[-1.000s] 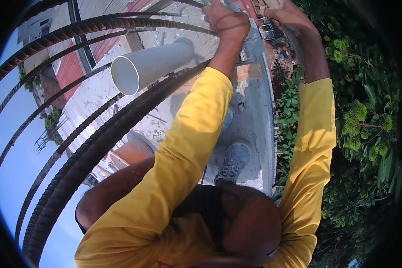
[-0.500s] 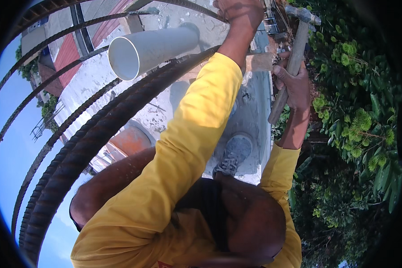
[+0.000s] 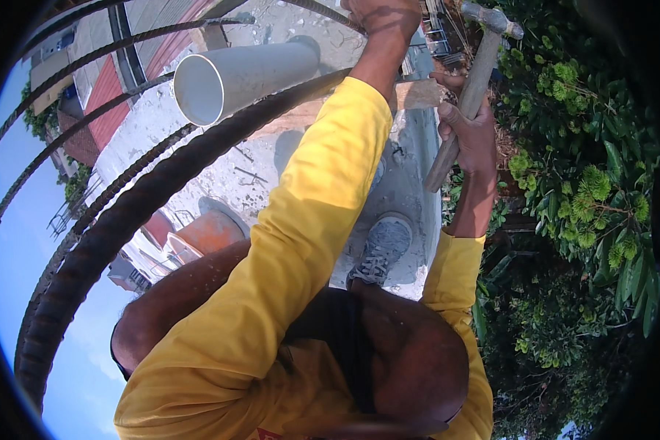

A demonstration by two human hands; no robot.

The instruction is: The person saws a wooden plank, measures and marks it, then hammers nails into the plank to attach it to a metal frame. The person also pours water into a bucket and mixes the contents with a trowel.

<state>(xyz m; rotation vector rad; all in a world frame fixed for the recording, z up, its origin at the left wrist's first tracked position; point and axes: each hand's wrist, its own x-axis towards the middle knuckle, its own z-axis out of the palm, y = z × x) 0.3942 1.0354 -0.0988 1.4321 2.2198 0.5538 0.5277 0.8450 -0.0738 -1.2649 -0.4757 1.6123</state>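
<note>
In my right hand (image 3: 474,139) is a hammer (image 3: 469,99), its wooden handle slanting up to a metal head at the top right. The fingers of that hand are wrapped round the handle, beside the end of a wooden board (image 3: 420,94). My left hand (image 3: 389,16) is at the upper edge of the picture, its fingers curled and partly cut off. What it grips, if anything, is hidden. A ribbed steel bar (image 3: 319,7) runs up close to it. My left forearm crosses over the board and hides part of it.
Thick, dark rebar (image 3: 154,183) curves across the left side. A pale plastic pipe (image 3: 257,77) stands on the concrete (image 3: 271,172) beyond it. An orange container (image 3: 211,233) is near my left knee. My shoe (image 3: 385,246) rests by the ledge; leafy branches (image 3: 587,213) fill the right.
The whole view has shifted slightly, with the rebar, pipe and board appearing a little further left. My right hand and the hammer appear a little further left too. Both hands keep their closed shape.
</note>
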